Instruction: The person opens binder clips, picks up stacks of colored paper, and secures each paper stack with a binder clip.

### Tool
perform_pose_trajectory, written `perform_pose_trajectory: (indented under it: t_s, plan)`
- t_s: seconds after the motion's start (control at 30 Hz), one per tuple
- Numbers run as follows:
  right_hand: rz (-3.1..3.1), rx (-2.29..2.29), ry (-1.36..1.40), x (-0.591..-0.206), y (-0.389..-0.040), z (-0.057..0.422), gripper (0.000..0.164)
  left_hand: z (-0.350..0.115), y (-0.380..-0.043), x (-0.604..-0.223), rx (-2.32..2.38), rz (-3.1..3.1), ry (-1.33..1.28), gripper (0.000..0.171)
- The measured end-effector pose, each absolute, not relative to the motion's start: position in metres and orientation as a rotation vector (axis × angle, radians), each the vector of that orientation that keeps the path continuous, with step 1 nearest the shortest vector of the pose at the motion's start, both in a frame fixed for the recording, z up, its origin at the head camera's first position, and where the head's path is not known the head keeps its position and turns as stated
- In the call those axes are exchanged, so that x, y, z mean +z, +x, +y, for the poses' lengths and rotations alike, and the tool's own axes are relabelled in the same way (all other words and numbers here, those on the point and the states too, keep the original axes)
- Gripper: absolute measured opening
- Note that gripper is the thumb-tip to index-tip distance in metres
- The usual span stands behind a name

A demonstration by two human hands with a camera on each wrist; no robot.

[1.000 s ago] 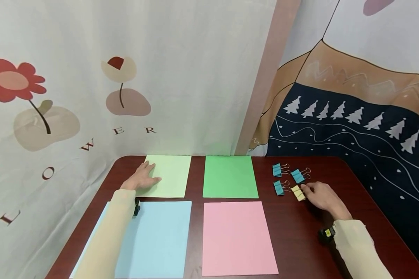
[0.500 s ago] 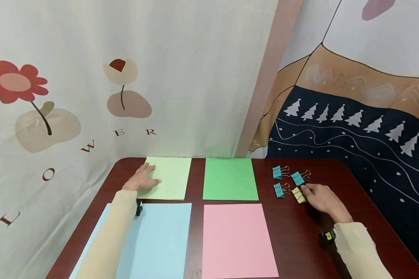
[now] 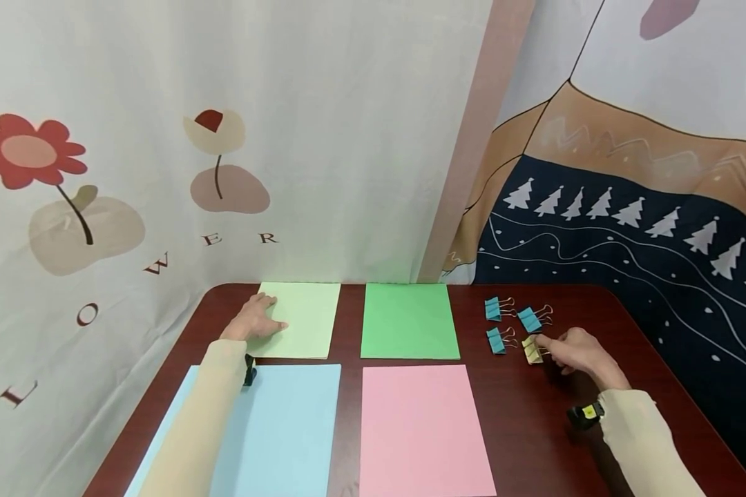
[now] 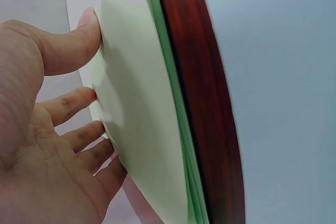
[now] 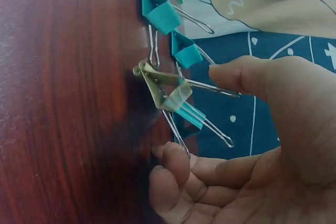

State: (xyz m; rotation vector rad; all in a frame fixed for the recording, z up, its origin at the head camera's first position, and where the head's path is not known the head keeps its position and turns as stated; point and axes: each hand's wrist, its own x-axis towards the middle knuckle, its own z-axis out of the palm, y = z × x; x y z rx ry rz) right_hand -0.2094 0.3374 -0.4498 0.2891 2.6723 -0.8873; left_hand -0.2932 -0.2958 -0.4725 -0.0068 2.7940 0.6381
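Observation:
My left hand [image 3: 251, 317] rests with spread fingers on the left edge of a pale green paper stack [image 3: 307, 321]. In the left wrist view, the thumb and fingertips touch the edge of that stack. At the right, my right hand [image 3: 581, 353] holds a yellow binder clip [image 3: 532, 351] by its wire handles. The right wrist view has the thumb at one handle of the yellow clip [image 5: 176, 95] and the curled fingers at the other. Close by lie three blue binder clips, among them one at the back left [image 3: 492, 308] and one nearer the hand [image 3: 528, 319].
A bright green sheet [image 3: 410, 321] lies at the back middle. Nearer are a light blue sheet [image 3: 286, 428], partly under the left sleeve, and a pink sheet [image 3: 423, 428]. Printed curtains [image 3: 348, 138] stand right behind the dark red table [image 3: 522, 428].
The right thumb has shifted onto the yellow binder clip, which has turned slightly and sits more upright. The left hand stays on the pale green stack. The head view has tilted a little.

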Motion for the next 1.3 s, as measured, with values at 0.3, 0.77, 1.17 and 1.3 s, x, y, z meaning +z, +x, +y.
perform_pose_trajectory:
  t_s: [0.3, 0.77, 1.17, 1.3]
  plan:
    - [2.541, -0.999, 0.358, -0.460, -0.211, 0.343, 0.075, -0.293, -0.291, -0.473, 0.675, 2.793, -0.044, 0.080]
    - [2.452, -1.033, 0.437, -0.458, -0.215, 0.343, 0.087, -0.294, -0.291, -0.472, 0.696, 2.798, -0.051, 0.080]
    - [2.477, -0.990, 0.393, -0.463, -0.217, 0.345, 0.073, -0.294, -0.290, -0.474, 0.715, 2.802, -0.069, 0.080]
    - [2.527, -0.986, 0.391, -0.466, -0.218, 0.341, 0.074, -0.293, -0.290, -0.473, 0.721, 2.804, -0.091, 0.080]
